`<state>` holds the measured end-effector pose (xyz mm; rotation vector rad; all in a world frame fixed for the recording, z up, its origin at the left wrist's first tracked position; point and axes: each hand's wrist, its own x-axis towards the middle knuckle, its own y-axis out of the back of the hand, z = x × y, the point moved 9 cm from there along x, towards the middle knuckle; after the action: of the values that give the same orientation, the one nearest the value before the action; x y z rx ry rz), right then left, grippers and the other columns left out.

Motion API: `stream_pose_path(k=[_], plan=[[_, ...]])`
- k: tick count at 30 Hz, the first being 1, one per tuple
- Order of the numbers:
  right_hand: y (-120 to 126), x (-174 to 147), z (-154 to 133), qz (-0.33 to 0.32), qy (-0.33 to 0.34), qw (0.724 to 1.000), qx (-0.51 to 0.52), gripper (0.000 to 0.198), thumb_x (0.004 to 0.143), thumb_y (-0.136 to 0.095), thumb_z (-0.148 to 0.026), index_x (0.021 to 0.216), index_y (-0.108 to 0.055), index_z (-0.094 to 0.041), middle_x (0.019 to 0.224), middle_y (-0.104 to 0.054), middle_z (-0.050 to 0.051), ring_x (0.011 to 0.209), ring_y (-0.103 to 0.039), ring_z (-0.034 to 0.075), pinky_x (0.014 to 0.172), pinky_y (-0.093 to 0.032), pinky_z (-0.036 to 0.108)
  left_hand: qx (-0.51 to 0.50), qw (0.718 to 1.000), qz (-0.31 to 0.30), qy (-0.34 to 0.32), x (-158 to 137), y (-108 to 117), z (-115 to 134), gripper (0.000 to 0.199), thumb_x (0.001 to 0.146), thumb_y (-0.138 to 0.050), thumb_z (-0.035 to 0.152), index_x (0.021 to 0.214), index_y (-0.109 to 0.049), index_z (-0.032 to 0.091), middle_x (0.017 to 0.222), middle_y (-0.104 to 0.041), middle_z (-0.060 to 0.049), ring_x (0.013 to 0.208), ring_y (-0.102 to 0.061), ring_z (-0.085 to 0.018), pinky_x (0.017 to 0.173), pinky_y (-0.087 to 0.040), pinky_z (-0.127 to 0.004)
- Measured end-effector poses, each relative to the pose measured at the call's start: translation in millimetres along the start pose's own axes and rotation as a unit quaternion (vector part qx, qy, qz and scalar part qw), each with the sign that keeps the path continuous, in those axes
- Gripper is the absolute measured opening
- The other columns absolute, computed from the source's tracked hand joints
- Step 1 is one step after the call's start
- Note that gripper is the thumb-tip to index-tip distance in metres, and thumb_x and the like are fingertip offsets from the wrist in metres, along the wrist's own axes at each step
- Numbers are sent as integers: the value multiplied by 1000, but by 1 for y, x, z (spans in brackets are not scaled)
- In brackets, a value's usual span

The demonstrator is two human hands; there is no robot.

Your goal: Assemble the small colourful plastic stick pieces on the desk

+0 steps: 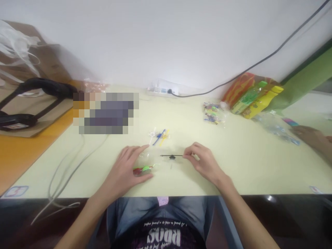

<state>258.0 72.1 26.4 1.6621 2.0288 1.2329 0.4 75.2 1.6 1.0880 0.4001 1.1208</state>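
Pale yellow worktop [249,169] against a white wall [166,45]. Pinches 1 end of a thin black piece [172,157] between thumb and finger of the right hand [201,160], near the worktop's front middle. Curves the left hand [127,167], thumb well apart from fingers, around red-and-green pieces [141,169]; cannot tell whether touching them. Could drop or twist the black piece through so slight an end grip. Just beyond, 3 pieces in white, blue and yellow [159,137], easily knocked by straying left fingertips. Near the left forearm, loose cables [64,185], likely to snag. Farther off, bagged pieces [212,114], 2 bottles [263,102]; far right, another person's hand [307,133].
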Motion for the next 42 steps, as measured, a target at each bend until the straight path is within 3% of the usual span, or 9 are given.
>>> stream_pose_path(k=[7,12,19,23,32,35,37,42], plan=[[-73,41,-43,-103,81,985,-112,14,105,-55,-21,96,-66,-20,83,-70,5,78,-60,19,72,-36,29,11,1000,0,-23,1,-2,-1,83,87,-80,52,156,-38,32,140,-57,-9,129,-52,-34,110,-46,-50],[-94,48,-51,-145,78,983,-86,15,102,-53,-13,105,-66,-21,95,-78,2,78,-64,15,69,-33,27,12,1000,1,-24,2,-2,-3,83,87,-79,53,155,-39,31,140,-57,-9,129,-53,-33,109,-46,-49],[-99,46,-48,-162,67,983,-51,25,97,-55,-7,110,-68,-24,98,-80,0,80,-68,16,69,-35,26,24,999,4,-36,3,-3,-1,83,87,-76,60,155,-40,29,137,-59,-10,125,-54,-34,111,-44,-52],[-98,45,-46,-148,62,986,-35,16,100,-62,-15,110,-71,-24,95,-80,1,77,-67,16,70,-37,25,35,999,5,-37,3,-2,-1,80,88,-75,61,154,-42,29,136,-60,-10,124,-55,-34,111,-43,-52],[-70,55,-38,-111,47,988,98,20,106,-59,-26,100,-77,-22,86,-78,-1,70,-64,11,74,-42,23,46,998,0,-42,2,-3,2,73,91,-72,57,152,-43,30,139,-60,-9,129,-56,-33,121,-32,-56],[-52,73,-24,-40,6,999,36,31,109,-54,-38,94,-77,-22,79,-75,-1,69,-63,14,71,-40,25,47,998,-2,-41,2,-3,2,72,92,-72,56,152,-43,29,137,-61,-9,128,-57,-33,121,-31,-56],[-47,86,-15,-4,-16,999,-31,35,111,-49,-42,100,-76,-24,86,-77,2,75,-66,17,71,-39,27,48,998,-2,-42,2,-3,3,73,92,-72,56,152,-42,28,137,-61,-9,127,-57,-33,121,-32,-56],[-76,107,-4,-65,-5,990,-127,35,111,-45,-48,124,-72,-30,104,-80,6,93,-72,25,73,-40,30,49,998,-6,-35,1,-3,2,71,92,-72,55,151,-45,27,136,-62,-9,126,-57,-33,120,-35,-56]])
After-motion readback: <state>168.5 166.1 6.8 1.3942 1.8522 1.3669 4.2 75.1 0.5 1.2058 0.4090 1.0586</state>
